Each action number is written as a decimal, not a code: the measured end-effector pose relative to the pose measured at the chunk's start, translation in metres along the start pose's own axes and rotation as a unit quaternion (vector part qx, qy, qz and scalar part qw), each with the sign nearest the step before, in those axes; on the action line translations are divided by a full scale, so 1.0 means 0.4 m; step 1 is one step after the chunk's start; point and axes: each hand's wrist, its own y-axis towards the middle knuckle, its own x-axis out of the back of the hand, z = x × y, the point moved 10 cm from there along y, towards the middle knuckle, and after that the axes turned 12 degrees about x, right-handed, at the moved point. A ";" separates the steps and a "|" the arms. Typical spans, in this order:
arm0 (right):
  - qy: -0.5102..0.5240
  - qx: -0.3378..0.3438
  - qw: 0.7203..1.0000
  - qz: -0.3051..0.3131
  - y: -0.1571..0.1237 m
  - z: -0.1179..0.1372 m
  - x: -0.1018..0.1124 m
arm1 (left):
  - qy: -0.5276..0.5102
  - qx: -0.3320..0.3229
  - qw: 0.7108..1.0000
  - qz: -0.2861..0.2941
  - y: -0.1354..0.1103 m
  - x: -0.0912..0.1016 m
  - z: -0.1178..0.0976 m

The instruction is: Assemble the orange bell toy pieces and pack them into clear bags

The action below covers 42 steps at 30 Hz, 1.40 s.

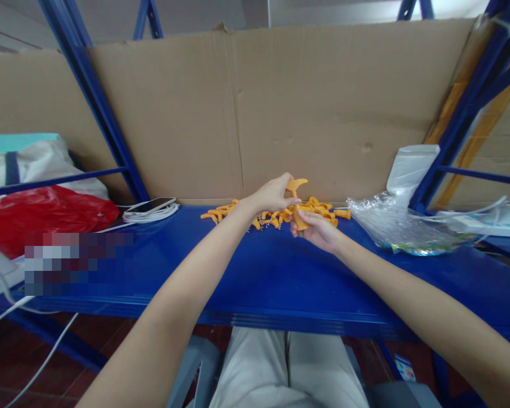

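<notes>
A pile of small orange plastic pieces [276, 214] lies on the blue shelf [259, 272] in front of a cardboard sheet. My left hand [272, 195] pinches the upper, hook-shaped end of one orange piece [297, 190], lifted above the pile. My right hand [318, 229] is closed around the lower end of the same piece or of a second one joined to it; I cannot tell which. Both hands meet just above the pile.
A phone [153, 205] on coiled white cable [151, 215] lies left of the pile. A red bag [42, 215] sits further left. Clear plastic bags [391, 226] lie to the right. Blue rack posts [93, 96] stand on both sides, with cardboard [323, 107] behind.
</notes>
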 end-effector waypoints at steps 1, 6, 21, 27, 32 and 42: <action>0.007 -0.010 1.000 0.007 -0.001 -0.005 -0.003 | 0.005 -0.003 1.000 0.000 0.000 0.000 -0.001; 0.021 -0.015 0.999 -0.032 0.005 -0.036 0.008 | 0.033 0.012 0.999 0.001 0.014 -0.003 0.014; -0.149 0.053 0.984 -0.087 0.014 -0.034 0.043 | -0.009 0.058 0.998 0.037 0.036 -0.031 0.035; -0.018 0.009 0.999 -0.031 0.010 -0.042 0.022 | 0.018 0.034 0.999 0.035 0.034 -0.028 0.020; -0.006 0.005 1.000 -0.020 0.009 -0.045 0.010 | 0.021 0.050 0.998 0.045 0.034 -0.029 0.024; -0.195 0.004 0.972 -0.134 -0.002 -0.029 0.043 | 0.032 0.045 0.996 0.075 0.033 -0.041 -0.007</action>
